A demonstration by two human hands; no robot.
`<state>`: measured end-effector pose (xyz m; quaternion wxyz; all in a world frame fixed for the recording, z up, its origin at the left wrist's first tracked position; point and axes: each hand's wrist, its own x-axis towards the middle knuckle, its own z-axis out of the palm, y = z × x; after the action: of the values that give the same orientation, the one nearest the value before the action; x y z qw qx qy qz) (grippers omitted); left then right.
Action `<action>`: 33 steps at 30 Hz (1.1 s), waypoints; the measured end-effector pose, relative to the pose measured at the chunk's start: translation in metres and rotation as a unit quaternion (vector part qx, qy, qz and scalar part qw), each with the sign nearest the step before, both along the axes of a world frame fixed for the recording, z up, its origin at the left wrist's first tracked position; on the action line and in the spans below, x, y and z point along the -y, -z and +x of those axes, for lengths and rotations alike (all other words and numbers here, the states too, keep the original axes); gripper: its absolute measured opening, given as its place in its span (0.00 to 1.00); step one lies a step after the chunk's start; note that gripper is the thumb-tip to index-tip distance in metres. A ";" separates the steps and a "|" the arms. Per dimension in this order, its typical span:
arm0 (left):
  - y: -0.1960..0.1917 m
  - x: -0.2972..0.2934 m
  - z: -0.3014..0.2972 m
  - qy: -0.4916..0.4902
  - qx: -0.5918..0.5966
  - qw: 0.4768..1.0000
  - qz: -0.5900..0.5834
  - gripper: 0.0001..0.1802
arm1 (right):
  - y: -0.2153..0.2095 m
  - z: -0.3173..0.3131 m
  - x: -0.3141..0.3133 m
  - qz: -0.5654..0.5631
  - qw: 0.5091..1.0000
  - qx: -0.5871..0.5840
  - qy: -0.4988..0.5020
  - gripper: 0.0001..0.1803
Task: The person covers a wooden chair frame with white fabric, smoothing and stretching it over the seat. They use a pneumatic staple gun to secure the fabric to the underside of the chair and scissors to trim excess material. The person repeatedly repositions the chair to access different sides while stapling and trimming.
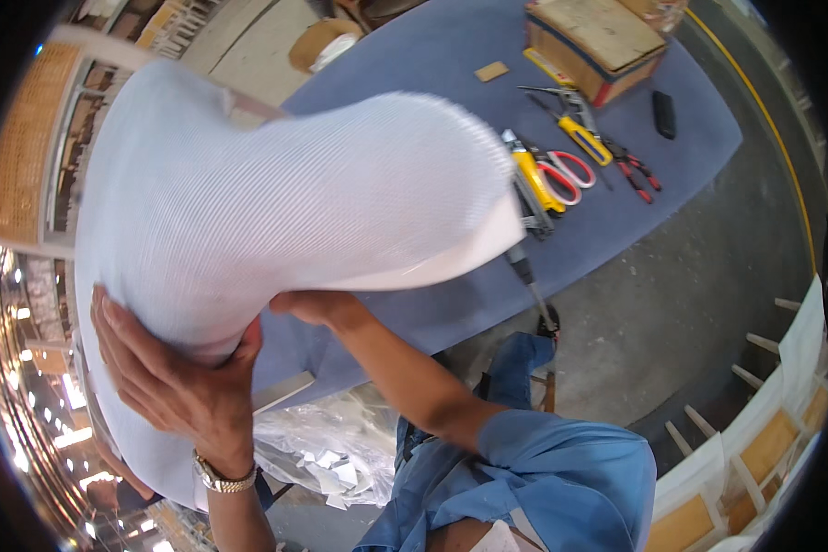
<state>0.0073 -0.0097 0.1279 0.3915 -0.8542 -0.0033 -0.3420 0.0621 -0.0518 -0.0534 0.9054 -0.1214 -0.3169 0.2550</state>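
Observation:
A large curved piece (221,202), perhaps a chair's back or arm, is covered in pale ribbed fabric and tilts up over the blue table. A smooth white edge shows along its lower right side. My left hand (166,368) grips the piece at its inner bend, fingers over the fabric and thumb on the other side. Against its lower edge, nearer the middle, my right hand (308,306) is closed and holds it from beneath; most of its fingers are hidden. Part of the fabric is smeared by motion.
On the blue table (414,46) lie red-handled scissors (561,179), a yellow-handled tool (584,138), red-handled pliers (637,175), a staple gun (532,198), a black case (663,115) and a worn box (598,46). Clear plastic (340,442) with scraps hangs below. Another person (106,492) is at lower left.

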 end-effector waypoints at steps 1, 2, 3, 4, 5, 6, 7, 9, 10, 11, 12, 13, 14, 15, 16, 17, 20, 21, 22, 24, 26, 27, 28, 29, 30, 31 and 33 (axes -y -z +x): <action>0.002 0.001 0.001 -0.005 0.003 1.000 0.003 0.60 | 0.006 0.008 0.024 0.022 0.997 -0.001 -0.075 0.16; 0.004 -0.001 0.000 -0.008 0.007 1.000 0.001 0.60 | 0.020 0.012 0.050 -0.018 0.994 -0.028 -0.107 0.15; 0.008 -0.003 -0.001 -0.017 0.011 1.000 0.002 0.61 | 0.038 0.012 0.079 -0.080 0.985 -0.068 -0.134 0.15; 0.009 -0.004 -0.002 -0.031 0.015 0.999 0.006 0.62 | 0.064 0.006 0.103 -0.192 0.957 -0.156 -0.149 0.16; 0.006 -0.002 -0.001 -0.026 0.012 1.000 0.003 0.62 | 0.102 0.003 0.118 -0.299 0.909 -0.239 -0.163 0.18; 0.004 -0.001 -0.002 -0.024 0.009 1.000 -0.001 0.62 | 0.130 0.000 0.130 -0.177 0.878 -0.431 -0.112 0.20; 0.004 0.001 -0.005 -0.023 0.003 1.000 -0.004 0.62 | 0.156 -0.002 0.141 -0.049 0.794 -0.603 -0.057 0.22; 0.001 0.004 -0.004 -0.003 -0.009 0.999 -0.030 0.61 | 0.197 0.017 0.158 0.001 0.836 -0.545 0.061 0.26; 0.003 -0.002 -0.006 -0.009 -0.004 0.999 -0.039 0.61 | 0.191 0.029 0.161 0.039 0.792 -0.605 0.070 0.27; 0.004 -0.007 -0.008 -0.002 -0.009 0.998 -0.059 0.59 | 0.177 0.045 0.159 0.082 0.746 -0.656 0.074 0.28; 0.005 -0.008 -0.009 -0.010 -0.017 0.997 -0.068 0.63 | 0.165 0.050 0.156 0.078 0.740 -0.660 0.105 0.31; -0.001 -0.006 -0.010 -0.009 -0.027 0.997 -0.065 0.62 | 0.155 0.051 0.153 0.074 0.734 -0.662 0.130 0.33; -0.007 -0.005 -0.009 -0.004 -0.028 0.998 -0.057 0.60 | 0.162 0.050 0.154 0.067 0.753 -0.643 0.122 0.36; -0.004 -0.005 -0.009 -0.002 -0.003 0.997 -0.072 0.52 | 0.176 0.051 0.154 0.059 0.774 -0.619 0.118 0.39; -0.003 -0.007 -0.011 0.003 0.004 0.996 -0.086 0.50 | 0.181 0.056 0.157 0.026 0.778 -0.613 0.133 0.41; -0.007 -0.006 -0.008 0.005 -0.003 0.996 -0.085 0.51 | 0.182 0.063 0.159 -0.006 0.780 -0.604 0.162 0.42; -0.008 -0.005 -0.025 -0.028 -0.023 0.993 -0.108 0.53 | 0.139 0.069 0.157 -0.061 0.838 -0.522 0.148 0.40; -0.007 -0.003 -0.023 -0.026 -0.026 0.992 -0.121 0.54 | 0.142 0.073 0.161 -0.082 0.842 -0.508 0.160 0.38; -0.010 -0.003 -0.022 -0.023 -0.029 0.991 -0.132 0.54 | 0.149 0.078 0.161 -0.101 0.846 -0.495 0.173 0.36; -0.015 0.004 -0.008 0.010 -0.024 0.987 -0.157 0.57 | 0.233 0.113 0.187 -0.134 0.796 -0.529 0.261 0.28; -0.005 -0.001 -0.020 -0.011 -0.014 0.982 -0.190 0.64 | 0.198 0.104 0.196 -0.338 0.719 -0.529 0.297 0.27; -0.004 -0.001 -0.022 -0.009 -0.002 0.981 -0.195 0.65 | 0.175 0.099 0.202 -0.429 0.666 -0.521 0.319 0.26; -0.005 0.000 -0.021 -0.003 0.006 0.980 -0.198 0.65 | 0.166 0.099 0.213 -0.487 0.674 -0.403 0.382 0.26; -0.006 0.001 -0.020 0.005 0.010 0.980 -0.198 0.65 | 0.163 0.096 0.224 -0.533 0.668 -0.282 0.436 0.26; -0.004 0.000 -0.020 0.011 0.023 0.981 -0.193 0.67 | 0.157 0.086 0.232 -0.571 0.647 -0.160 0.479 0.26; -0.001 -0.001 -0.021 0.007 0.024 0.981 -0.193 0.68 | 0.150 0.083 0.240 -0.609 0.623 -0.059 0.488 0.26; -0.004 -0.003 -0.022 0.011 0.017 0.983 -0.182 0.69 | 0.132 0.068 0.245 -0.659 0.556 0.128 0.490 0.27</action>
<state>-0.0143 -0.0062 0.1324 0.2257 -0.9053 -0.0631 -0.3544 0.1306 -0.2969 -0.1858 0.5076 -0.8523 -0.0648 -0.1081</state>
